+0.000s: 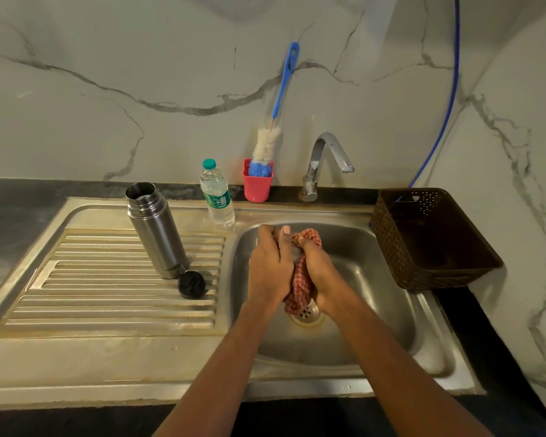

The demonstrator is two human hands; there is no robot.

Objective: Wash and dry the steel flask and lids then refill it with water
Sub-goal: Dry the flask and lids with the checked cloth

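Left hand (270, 266), right hand (317, 269): fingers curled tight on red checked cloth (300, 287) over sink (375, 279); lid inside, cannot tell. Steel flask (155, 228) upright, open, on drainboard (108, 294), black lid (192, 284) beside base. Probably drying stage; refill from water bottle (216, 193) remains

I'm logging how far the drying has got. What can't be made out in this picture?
Head view:
1. Whether anything sits inside the checked cloth: the left hand and right hand grip round it.
2. Whether the steel flask is dry inside: its mouth is dark.
3. The blue hose lower end: behind the basket.
4. The water bottle label: too small.
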